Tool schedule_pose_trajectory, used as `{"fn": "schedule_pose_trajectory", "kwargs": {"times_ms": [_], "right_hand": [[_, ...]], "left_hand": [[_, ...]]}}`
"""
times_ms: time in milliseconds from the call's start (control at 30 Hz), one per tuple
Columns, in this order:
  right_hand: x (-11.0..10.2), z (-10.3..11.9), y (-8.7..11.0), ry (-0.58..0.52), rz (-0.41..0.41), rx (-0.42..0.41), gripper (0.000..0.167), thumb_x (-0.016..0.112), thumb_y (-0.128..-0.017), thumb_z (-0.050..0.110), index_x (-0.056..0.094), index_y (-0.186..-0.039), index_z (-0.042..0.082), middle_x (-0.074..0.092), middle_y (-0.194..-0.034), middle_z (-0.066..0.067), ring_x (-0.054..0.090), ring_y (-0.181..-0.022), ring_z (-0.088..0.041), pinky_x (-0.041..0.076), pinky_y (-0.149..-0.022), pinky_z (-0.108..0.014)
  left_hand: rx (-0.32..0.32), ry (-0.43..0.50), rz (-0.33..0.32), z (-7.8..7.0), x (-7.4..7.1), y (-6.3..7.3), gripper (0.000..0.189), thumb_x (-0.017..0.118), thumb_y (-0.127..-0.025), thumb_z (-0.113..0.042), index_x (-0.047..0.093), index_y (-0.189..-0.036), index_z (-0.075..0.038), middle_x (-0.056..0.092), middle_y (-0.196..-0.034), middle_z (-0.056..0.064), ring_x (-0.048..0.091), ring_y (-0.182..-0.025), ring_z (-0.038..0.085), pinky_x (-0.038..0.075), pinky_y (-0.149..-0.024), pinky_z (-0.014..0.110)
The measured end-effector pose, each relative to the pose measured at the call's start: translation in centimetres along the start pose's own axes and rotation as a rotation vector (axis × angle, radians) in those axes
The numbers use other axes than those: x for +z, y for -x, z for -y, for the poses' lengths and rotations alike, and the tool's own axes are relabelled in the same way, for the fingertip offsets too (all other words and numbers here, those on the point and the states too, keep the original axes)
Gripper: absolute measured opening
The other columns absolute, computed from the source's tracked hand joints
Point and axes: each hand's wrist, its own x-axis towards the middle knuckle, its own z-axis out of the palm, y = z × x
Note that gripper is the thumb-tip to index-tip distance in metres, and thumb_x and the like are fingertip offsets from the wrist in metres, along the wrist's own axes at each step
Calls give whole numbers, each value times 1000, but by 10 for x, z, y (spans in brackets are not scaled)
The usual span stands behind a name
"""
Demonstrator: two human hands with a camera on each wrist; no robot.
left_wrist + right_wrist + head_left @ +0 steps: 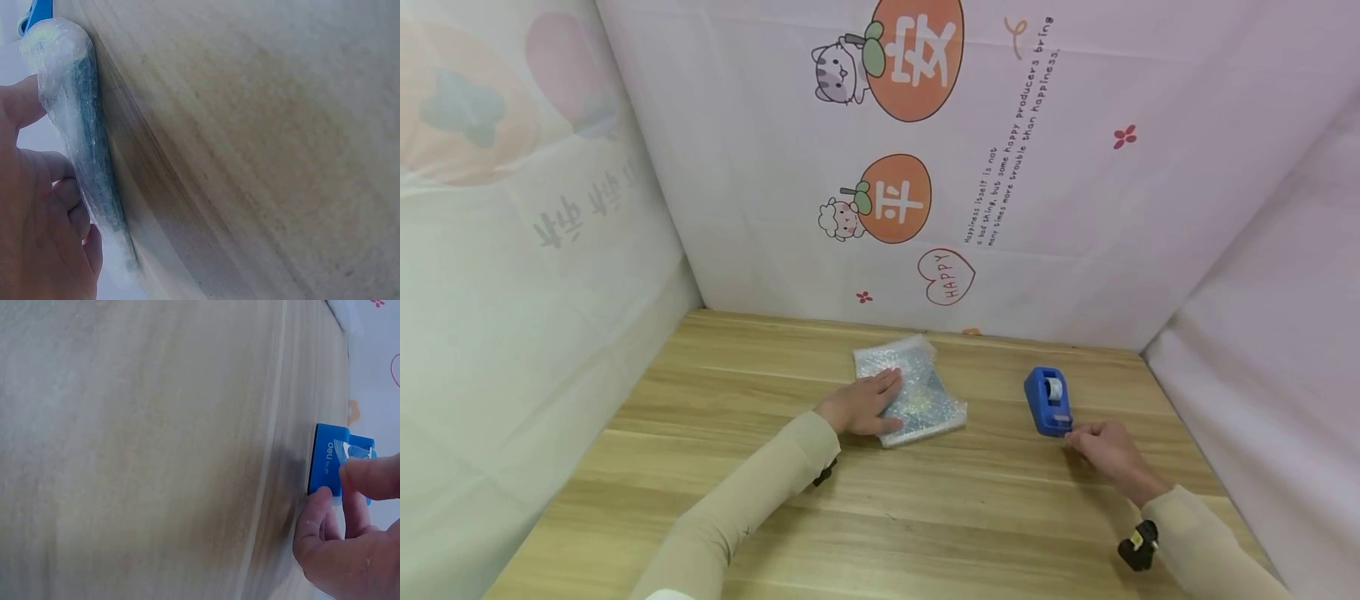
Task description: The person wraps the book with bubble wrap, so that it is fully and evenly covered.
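Note:
A flat bundle in bubble wrap [928, 387], bluish with a pale yellow patch inside, lies on the table left of the tape dispenser. My left hand [865, 406] rests on its left part with fingers spread over it; in the left wrist view the wrapped bundle [87, 144] shows edge-on under the fingers. At the front end of the blue tape dispenser [1043, 408] is my right hand [1108, 450]. Thumb and index finger pinch the end of the clear tape [344, 450] there, while other fingertips touch the dispenser's lower front. What exactly is inside the wrap is hard to make out.
Wood-grain tabletop [887, 517] stretches in front of both hands. A printed white cloth [760, 167] stands behind the table, with more cloth at the left and right sides. A roll of tape [1054, 389] sits in the dispenser.

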Motion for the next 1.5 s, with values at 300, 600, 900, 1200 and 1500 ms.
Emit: {"fn": "schedule_pose_trajectory", "kwargs": {"times_ms": [300,600,900,1200,1500], "right_hand": [[5,0,0,-56,-28,7,34,59,-103,20,74,-110,-10,46,-156,-37,47,-142,-50,52,-102,-44],[11,0,-1,-41,-94,11,27,64,-98,16,75,-99,-8,55,-148,-35,53,-133,-44,46,-84,-24],[13,-3,2,9,-123,-5,19,62,-98,14,66,-88,-1,57,-144,-37,58,-116,-39,46,-71,-24],[7,-13,16,81,-53,-100,22,62,-105,17,68,-102,-4,70,-118,-26,64,-104,-29,49,-71,-23],[2,-10,21,115,38,-261,19,59,-108,14,69,-107,-2,71,-95,-9,59,-82,-11,52,-63,-23]], "left_hand": [[1,14,-6,2,2,-2,84,44,-109,-55,17,-168,-1,12,-179,15,12,-167,32,18,-136,46],[-13,26,14,1,5,-3,85,44,-109,-55,13,-169,-3,7,-179,13,7,-167,30,14,-137,44],[8,-3,-11,-1,5,-2,85,43,-109,-56,17,-168,-1,12,-179,16,13,-166,33,20,-136,47],[4,1,-13,-2,2,-1,85,44,-109,-57,18,-169,-2,12,-179,15,13,-167,32,20,-136,46],[10,3,-14,-1,0,0,85,44,-109,-56,18,-168,-1,13,-178,16,14,-166,34,21,-136,48]]}}
